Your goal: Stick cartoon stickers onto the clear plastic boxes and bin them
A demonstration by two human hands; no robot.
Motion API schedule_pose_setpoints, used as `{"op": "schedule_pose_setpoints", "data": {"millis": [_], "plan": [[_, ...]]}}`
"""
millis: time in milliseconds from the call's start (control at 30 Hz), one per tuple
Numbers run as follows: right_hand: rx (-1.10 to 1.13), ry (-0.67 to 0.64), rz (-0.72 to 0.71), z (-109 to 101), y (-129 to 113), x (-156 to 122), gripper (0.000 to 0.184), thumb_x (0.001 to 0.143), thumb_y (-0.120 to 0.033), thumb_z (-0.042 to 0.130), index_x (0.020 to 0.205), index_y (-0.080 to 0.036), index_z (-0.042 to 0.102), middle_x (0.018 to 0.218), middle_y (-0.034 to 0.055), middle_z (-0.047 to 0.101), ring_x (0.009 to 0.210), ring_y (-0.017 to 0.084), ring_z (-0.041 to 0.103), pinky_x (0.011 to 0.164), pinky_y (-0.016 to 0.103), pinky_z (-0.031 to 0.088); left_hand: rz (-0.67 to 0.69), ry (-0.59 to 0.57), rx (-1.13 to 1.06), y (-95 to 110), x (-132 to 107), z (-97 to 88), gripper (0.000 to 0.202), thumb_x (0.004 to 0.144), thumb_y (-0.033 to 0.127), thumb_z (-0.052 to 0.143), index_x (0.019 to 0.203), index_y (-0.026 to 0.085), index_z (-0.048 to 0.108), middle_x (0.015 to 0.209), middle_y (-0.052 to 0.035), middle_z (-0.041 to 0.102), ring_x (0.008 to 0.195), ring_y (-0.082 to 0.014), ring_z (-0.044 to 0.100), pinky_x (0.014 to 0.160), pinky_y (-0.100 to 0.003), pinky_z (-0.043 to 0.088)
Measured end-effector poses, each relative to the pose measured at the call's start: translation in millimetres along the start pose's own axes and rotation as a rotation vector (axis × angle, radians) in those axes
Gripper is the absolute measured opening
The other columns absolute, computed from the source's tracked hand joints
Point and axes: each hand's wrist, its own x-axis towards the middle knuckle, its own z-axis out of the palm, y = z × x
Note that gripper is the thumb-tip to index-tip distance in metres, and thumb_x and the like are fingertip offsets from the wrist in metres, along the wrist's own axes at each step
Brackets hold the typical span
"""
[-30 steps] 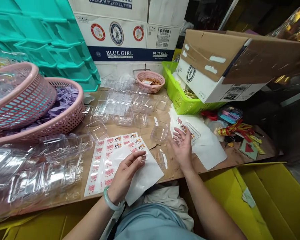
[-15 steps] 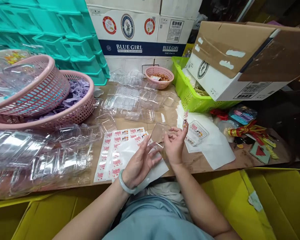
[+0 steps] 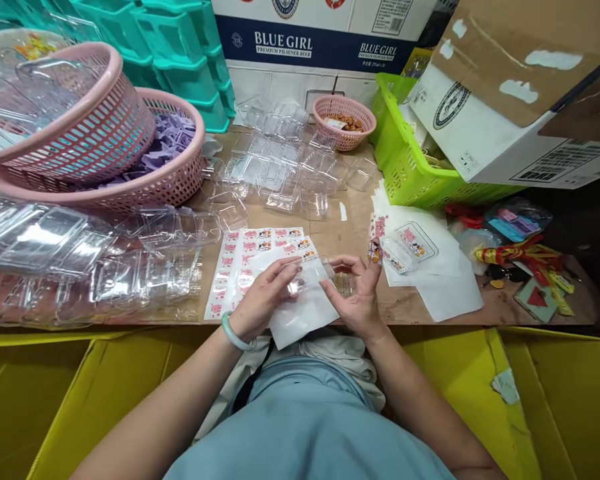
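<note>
Both hands hold one small clear plastic box (image 3: 314,275) just above the table's near edge. My left hand (image 3: 263,297), a pale green bangle on its wrist, grips the box's left side with curled fingers. My right hand (image 3: 356,293) grips the right side, and a small red-and-white sticker (image 3: 374,249) clings to its raised fingertip. Under the hands lies a sticker sheet (image 3: 260,257) with rows of red and cartoon labels. To the right, a clear box with stickers on it (image 3: 409,245) rests on white backing paper (image 3: 443,280).
Several empty clear boxes (image 3: 280,173) lie mid-table, and more clear trays (image 3: 80,260) are piled at left. Two pink baskets (image 3: 130,180) sit back left, one with purple pieces. A small pink basket (image 3: 344,121), a green basket (image 3: 405,167), cardboard boxes and yellow bins (image 3: 545,393) surround the table.
My right hand picked a sticker off the paper at right, and both hands took up a clear box from the table. They brought it down toward my body; the camera tilted downward.
</note>
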Motion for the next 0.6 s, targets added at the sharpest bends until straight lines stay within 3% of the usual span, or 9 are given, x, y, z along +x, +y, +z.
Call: {"op": "schedule_pose_setpoints", "data": {"millis": [133,200,300,400,500,600], "plan": [[0.02,0.017,0.02,2.2,2.9,0.3,0.09,0.083,-0.018,0.065,0.149,-0.033,0.006,0.106,0.0037,0.059,0.096,0.018,0.057,0.088,0.039,0.05,-0.062,-0.086,-0.253,-2.8,-2.7,1.3,0.031,0.087,0.036,0.061,0.115,0.025,0.062,0.128,-0.0083,0.056,0.111,-0.0234,0.057,0.085,-0.038,0.053],[0.07,0.001,0.045,-0.2,0.1,0.7,0.079,0.081,-0.021,0.067,0.146,-0.031,0.021,0.114,0.006,0.057,0.103,0.02,0.056,0.093,0.04,0.047,-0.039,-0.081,-0.224,-3.8,-3.3,-1.0,0.032,0.085,0.034,0.065,0.116,0.025,0.062,0.129,-0.0076,0.055,0.112,-0.0234,0.057,0.09,-0.04,0.052],[0.152,0.084,0.156,-3.8,-8.2,2.6,0.043,0.082,-0.029,0.068,0.123,-0.026,0.054,0.12,0.0076,0.053,0.111,0.021,0.054,0.098,0.038,0.045,-0.009,-0.072,-0.146,-8.2,0.0,-7.0,0.036,0.083,0.034,0.069,0.117,0.025,0.063,0.127,-0.0072,0.056,0.113,-0.0229,0.058,0.097,-0.04,0.048],[0.273,0.138,0.391,-2.9,-17.3,4.7,0.016,0.083,-0.035,0.068,0.094,-0.023,0.066,0.097,0.0036,0.062,0.09,0.016,0.06,0.079,0.029,0.051,-0.02,-0.074,-0.165,-15.6,6.3,-12.3,0.041,0.083,0.037,0.069,0.121,0.024,0.062,0.119,-0.0081,0.061,0.112,-0.0224,0.059,0.098,-0.039,0.046],[0.38,0.077,0.604,0.8,-23.8,5.4,0.018,0.081,-0.038,0.071,0.084,-0.02,0.066,0.069,-0.0012,0.063,0.063,0.011,0.057,0.056,0.021,0.046,-0.012,-0.085,-0.205,-21.7,11.0,-15.1,0.042,0.084,0.039,0.067,0.122,0.023,0.061,0.112,-0.009,0.065,0.109,-0.0208,0.059,0.098,-0.039,0.045],[0.417,0.034,0.681,3.7,-27.8,5.7,0.022,0.079,-0.039,0.072,0.078,-0.018,0.065,0.059,-0.0026,0.062,0.051,0.008,0.051,0.05,0.019,0.042,0.002,-0.103,-0.219,-24.0,12.1,-16.5,0.042,0.085,0.04,0.067,0.122,0.023,0.062,0.116,-0.0095,0.064,0.11,-0.0207,0.059,0.097,-0.038,0.045]]}}
